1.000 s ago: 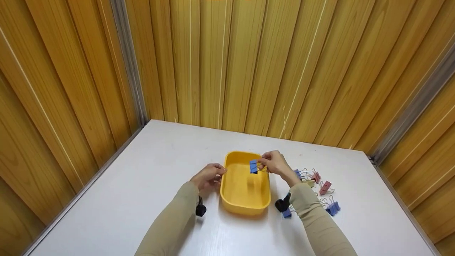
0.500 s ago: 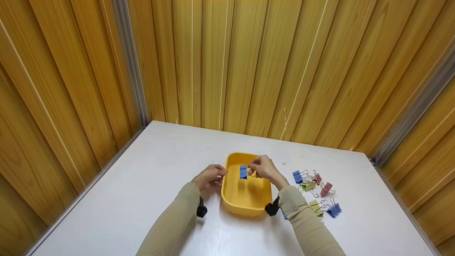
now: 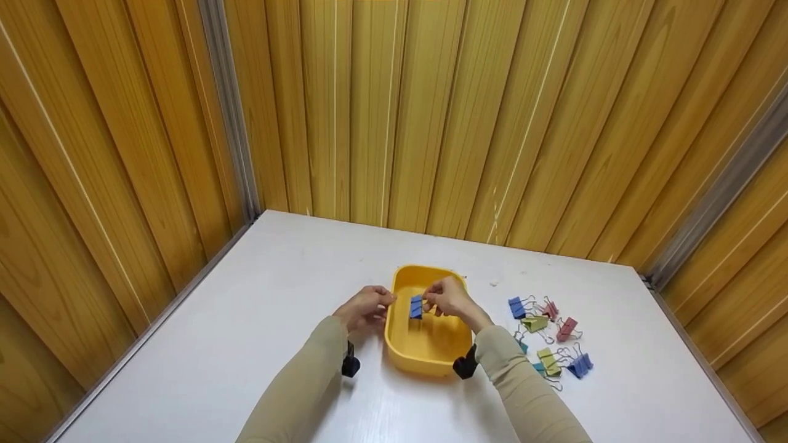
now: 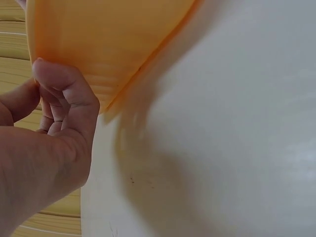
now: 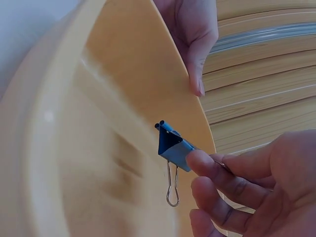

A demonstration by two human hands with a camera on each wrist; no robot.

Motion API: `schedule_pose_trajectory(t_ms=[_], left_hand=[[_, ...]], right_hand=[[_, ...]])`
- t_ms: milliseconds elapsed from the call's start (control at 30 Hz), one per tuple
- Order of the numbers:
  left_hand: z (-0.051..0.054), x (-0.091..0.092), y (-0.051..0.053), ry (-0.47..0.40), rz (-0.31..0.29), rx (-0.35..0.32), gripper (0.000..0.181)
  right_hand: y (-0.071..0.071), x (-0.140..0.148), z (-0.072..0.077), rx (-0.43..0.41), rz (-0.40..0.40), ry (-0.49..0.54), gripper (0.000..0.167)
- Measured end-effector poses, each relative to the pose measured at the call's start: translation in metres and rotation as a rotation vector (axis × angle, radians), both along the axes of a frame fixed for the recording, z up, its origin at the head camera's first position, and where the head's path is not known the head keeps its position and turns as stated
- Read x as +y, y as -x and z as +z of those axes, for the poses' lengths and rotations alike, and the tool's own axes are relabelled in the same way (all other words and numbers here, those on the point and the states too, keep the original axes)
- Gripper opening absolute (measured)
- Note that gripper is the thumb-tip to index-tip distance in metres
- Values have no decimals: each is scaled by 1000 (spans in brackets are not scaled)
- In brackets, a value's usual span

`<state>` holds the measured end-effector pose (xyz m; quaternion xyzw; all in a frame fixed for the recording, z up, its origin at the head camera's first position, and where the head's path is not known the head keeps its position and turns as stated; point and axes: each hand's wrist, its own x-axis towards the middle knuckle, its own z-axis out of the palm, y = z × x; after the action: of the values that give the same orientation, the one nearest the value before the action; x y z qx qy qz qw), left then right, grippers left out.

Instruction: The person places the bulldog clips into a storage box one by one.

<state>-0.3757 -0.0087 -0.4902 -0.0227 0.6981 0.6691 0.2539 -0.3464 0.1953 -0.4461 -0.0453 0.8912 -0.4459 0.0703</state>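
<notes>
A yellow plastic bin stands on the white table. My left hand pinches its left rim between thumb and fingers, as the left wrist view shows at the bin wall. Inside the bin's outline, above its floor, my right hand holds a blue binder clip by one wire handle. In the right wrist view the clip has its other handle hanging down, and thumb and forefinger of the right hand pinch it. No other clip shows in the bin.
Several binder clips lie on the table right of the bin: blue, red, yellow-green and teal. My right sleeve covers part of that area. Wood-patterned walls stand behind and at both sides.
The right hand has moved left and toward me, bringing the blue binder clip lower over the bin. More of the clips on the table now show. The left hand keeps hold of the rim.
</notes>
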Motion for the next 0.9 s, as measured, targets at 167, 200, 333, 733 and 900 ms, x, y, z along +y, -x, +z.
schedule_pose_trajectory(t_ms=[167,200,333,733,900], left_hand=[[-1,0,-1,-9,-3,-11,11],[-1,0,-2,-10,-3,-13,11],[0,-2,-2,-8,-8,-3,12],[0,-3,-4,-8,-14,-4,14],[1,-1,-5,11,4,-20,17]], right_hand=[[-3,1,-2,-29,36,-59,21],[-4,2,-1,-29,41,-89,23],[-9,11,6,26,23,-188,29],[-14,99,29,251,-118,-345,24],[-12,141,20,175,-150,-484,27]])
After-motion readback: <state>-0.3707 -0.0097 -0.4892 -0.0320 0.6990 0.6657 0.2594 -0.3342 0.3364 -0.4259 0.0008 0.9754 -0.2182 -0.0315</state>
